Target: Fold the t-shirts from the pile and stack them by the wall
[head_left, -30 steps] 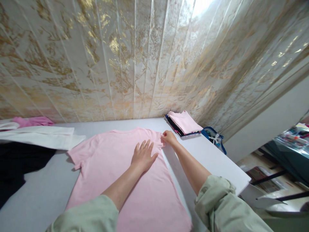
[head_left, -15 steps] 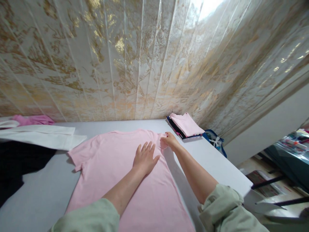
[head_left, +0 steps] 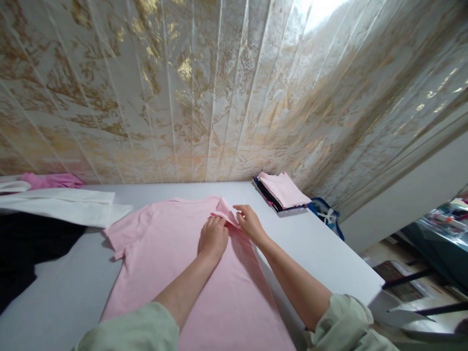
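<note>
A pale pink T-shirt (head_left: 175,258) lies flat on the white table (head_left: 314,243), neck toward the wall. Its right sleeve (head_left: 224,210) is folded inward over the body. My left hand (head_left: 213,237) rests on the shirt with fingers curled at the edge of that folded sleeve. My right hand (head_left: 249,222) pinches the same sleeve from the right side. Both forearms wear light green sleeves pushed up.
A stack of folded clothes (head_left: 283,191), pink on top, sits at the table's far right corner. White cloth (head_left: 62,204), a pink garment (head_left: 51,180) and black fabric (head_left: 25,248) lie at the left. A gold-patterned curtain (head_left: 219,87) hangs behind. Beyond the right edge is floor with furniture.
My right hand drew the sleeve leftward over the shirt body. My left hand went from lying flat and spread to curled on the folded sleeve.
</note>
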### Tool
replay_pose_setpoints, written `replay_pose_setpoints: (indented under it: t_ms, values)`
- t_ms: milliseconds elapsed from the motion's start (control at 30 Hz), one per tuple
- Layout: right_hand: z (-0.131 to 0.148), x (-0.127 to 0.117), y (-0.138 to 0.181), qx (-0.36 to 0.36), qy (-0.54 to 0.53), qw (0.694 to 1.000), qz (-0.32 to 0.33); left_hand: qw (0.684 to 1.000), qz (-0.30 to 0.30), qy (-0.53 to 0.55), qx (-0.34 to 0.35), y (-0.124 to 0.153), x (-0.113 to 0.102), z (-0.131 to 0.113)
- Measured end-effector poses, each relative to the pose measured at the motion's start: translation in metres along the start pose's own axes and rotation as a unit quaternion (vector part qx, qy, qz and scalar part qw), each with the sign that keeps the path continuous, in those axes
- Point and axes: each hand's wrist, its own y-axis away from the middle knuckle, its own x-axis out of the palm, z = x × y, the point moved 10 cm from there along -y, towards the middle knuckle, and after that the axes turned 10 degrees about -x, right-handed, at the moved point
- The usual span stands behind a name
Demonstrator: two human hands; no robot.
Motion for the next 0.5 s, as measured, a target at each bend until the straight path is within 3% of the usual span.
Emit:
replay_pose_setpoints:
  t_ms: [100,233,367,500]
  values:
    - [0.019,0.015,0.005,-0.059,0.088,0.992,0.066,0.999,0.004,-0.020,0.036,0.004,0.006,-0.008]
    - [0.007,0.029,0.016,0.020,0.214,0.968,0.130,0.999,-0.014,-0.023,0.025,0.005,0.008,-0.005]
    - [-0.002,0.025,0.016,0.070,0.225,0.963,0.131,0.998,-0.044,-0.003,-0.040,0.000,0.004,0.009]
    - [0.002,0.011,-0.003,0.025,0.209,0.975,0.078,0.995,-0.063,0.004,-0.079,-0.001,0.002,0.017]
